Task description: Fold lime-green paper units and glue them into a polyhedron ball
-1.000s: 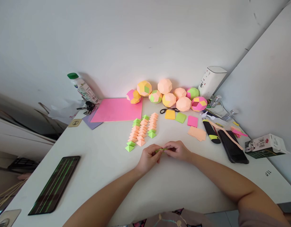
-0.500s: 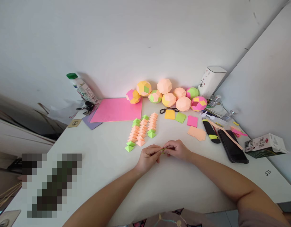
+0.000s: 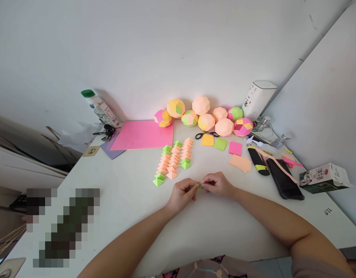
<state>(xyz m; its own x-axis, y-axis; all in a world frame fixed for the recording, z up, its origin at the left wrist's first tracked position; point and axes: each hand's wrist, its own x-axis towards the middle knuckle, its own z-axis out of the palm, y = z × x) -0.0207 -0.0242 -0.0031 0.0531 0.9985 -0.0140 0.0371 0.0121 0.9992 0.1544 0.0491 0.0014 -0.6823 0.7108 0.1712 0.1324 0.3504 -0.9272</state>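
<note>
Close together over the white table, my left hand (image 3: 181, 196) and my right hand (image 3: 219, 186) pinch a small piece of green paper (image 3: 199, 187) between their fingertips. Most of that piece is hidden by the fingers, so its folded shape cannot be made out. Just beyond my left hand lie several folded paper units in three overlapping rows, some peach (image 3: 172, 174) and some green (image 3: 158, 181). Past my right hand are small stacks of square paper: peach sheets (image 3: 240, 163), a pink stack (image 3: 235, 148), a green stack (image 3: 221, 144) and an orange stack (image 3: 207, 140).
Several many-sided paper balls (image 3: 201, 105) stand along the wall. Scissors (image 3: 199, 136) lie behind the orange stack. A pink board (image 3: 143, 135), keys (image 3: 109, 131) and a bottle (image 3: 101, 108) are at left; a utility knife (image 3: 258, 160), phone (image 3: 283, 179) and carton (image 3: 324, 178) at right.
Both hands keep hold of the green paper. The fingertips have shifted slightly around it, the right fingers curling a little lower. The things on the table have stayed put.
</note>
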